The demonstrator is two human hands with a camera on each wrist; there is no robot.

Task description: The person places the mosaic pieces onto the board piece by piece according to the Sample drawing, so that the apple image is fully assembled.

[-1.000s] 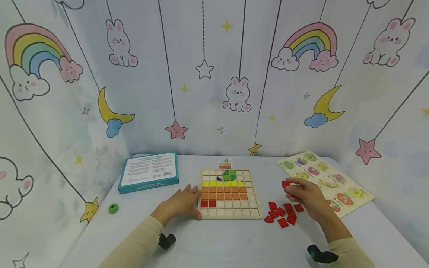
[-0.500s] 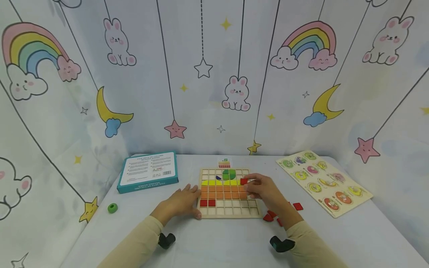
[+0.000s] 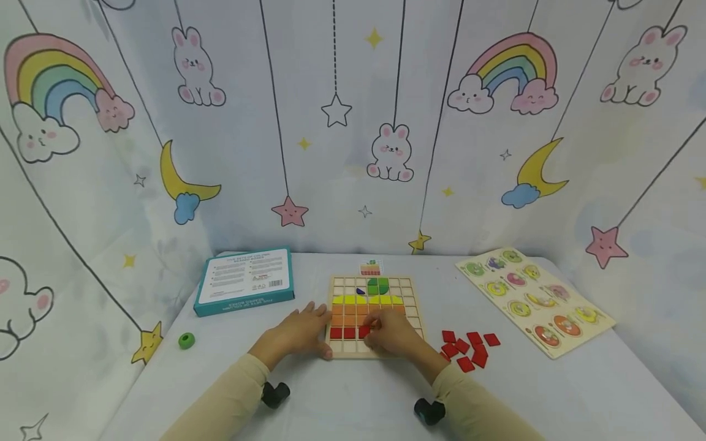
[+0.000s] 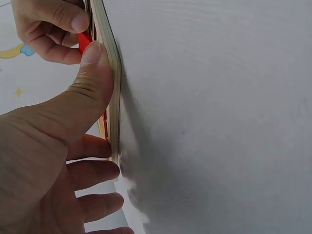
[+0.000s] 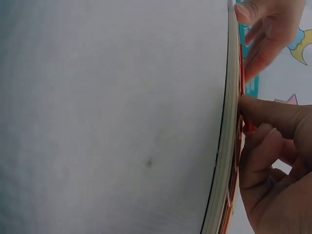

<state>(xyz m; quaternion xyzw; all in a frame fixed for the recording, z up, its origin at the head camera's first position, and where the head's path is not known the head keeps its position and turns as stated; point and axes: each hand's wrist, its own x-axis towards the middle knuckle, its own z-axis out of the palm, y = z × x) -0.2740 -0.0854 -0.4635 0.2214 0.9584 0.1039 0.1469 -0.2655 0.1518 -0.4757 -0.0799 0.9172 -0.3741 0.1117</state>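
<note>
- step in hand, as judged: seating a red square tile (image 3: pixel 364 331) into the wooden grid board (image 3: pixel 377 316), third cell along the red row, just right of the two red tiles already placed (image 3: pixel 342 333).
- right hand (image 3: pixel 393 335) over the near middle of the board, fingers curled, pinching the red tile at its fingertips; tile low against the board, whether fully seated cannot be told.
- right wrist view: fingertips (image 5: pixel 258 114) pressed against the board face with a sliver of red (image 5: pixel 247 127) between them; board seen edge-on.
- left hand (image 3: pixel 300 334) resting at the board's left edge, fingers relaxed and spread on the table (image 3: pixel 353 392), thumb on the near-left rim; steadying, not gripping.
- left wrist view: thumb (image 4: pixel 92 73) laid straight along the board's edge, confirming open contact.
- hands close together but not touching.
- board state: green and blue pieces at top, yellow row, two orange rows, red row just begun; cells to the right of the hand partly hidden.
- next move, as judged: tile to be pressed flat and square in its cell, then released; more tiles wanted from the loose red pile (image 3: pixel 466 350) lying right of the board.
- also present: teal box (image 3: pixel 244 282) at far left, green ring (image 3: pixel 186 340), fruit puzzle board (image 3: pixel 534 299) at far right.
</note>
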